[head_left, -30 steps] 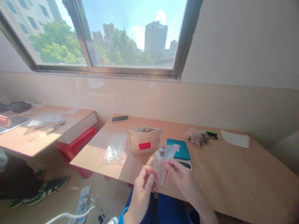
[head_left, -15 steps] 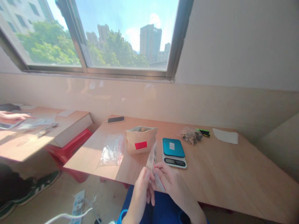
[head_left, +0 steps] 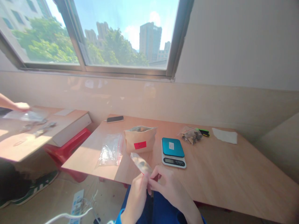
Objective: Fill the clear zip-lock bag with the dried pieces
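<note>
Presently, left hand [head_left: 137, 190] and right hand [head_left: 170, 186] are pinching the small zip bag [head_left: 141, 163] over the near edge of the table [head_left: 224, 180], any slackening fingertips or gaping seal risking a spill.

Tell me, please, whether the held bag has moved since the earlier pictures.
Yes: judged against the scale, the held bag has moved left, from partly covering the scale in view to well clear of it.

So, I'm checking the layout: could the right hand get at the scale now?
Probably yes: nothing shows between the right hand and the nearby scale, though that hand is busy at the small plastic bag.
</note>
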Demonstrator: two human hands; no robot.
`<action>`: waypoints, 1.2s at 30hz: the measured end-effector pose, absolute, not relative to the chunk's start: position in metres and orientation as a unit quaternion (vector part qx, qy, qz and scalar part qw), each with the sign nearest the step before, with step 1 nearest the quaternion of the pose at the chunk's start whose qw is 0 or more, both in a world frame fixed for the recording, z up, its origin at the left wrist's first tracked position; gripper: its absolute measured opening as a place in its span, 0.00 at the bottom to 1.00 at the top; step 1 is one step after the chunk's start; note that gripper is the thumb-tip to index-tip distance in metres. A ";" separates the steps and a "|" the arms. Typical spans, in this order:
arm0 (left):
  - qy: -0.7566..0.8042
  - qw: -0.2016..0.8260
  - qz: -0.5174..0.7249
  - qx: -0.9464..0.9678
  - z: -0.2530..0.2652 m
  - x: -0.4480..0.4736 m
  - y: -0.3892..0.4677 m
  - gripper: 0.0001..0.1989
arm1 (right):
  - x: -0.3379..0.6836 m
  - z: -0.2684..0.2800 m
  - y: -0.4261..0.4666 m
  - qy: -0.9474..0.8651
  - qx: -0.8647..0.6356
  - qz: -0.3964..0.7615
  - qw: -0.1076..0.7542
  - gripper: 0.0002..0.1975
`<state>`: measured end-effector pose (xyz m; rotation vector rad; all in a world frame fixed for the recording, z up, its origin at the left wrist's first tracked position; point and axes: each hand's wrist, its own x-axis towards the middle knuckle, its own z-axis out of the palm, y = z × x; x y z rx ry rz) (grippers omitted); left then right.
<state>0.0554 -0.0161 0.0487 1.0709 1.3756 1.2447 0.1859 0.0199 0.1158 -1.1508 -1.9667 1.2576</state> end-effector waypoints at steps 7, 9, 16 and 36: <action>0.531 0.445 0.499 0.521 0.052 0.045 -0.020 0.27 | 0.188 0.118 0.019 -0.693 -0.424 0.519 0.266 0.07; 0.528 0.436 0.493 0.537 0.052 0.043 -0.021 0.28 | 0.187 0.118 0.018 -0.691 -0.411 0.530 0.272 0.08; 0.549 0.367 0.462 0.592 0.057 0.040 -0.022 0.27 | 0.181 0.111 0.021 -0.714 -0.397 0.486 0.310 0.07; 0.426 0.510 0.517 0.540 0.059 0.031 -0.028 0.33 | 0.203 0.110 0.035 -0.537 -0.485 0.271 0.635 0.09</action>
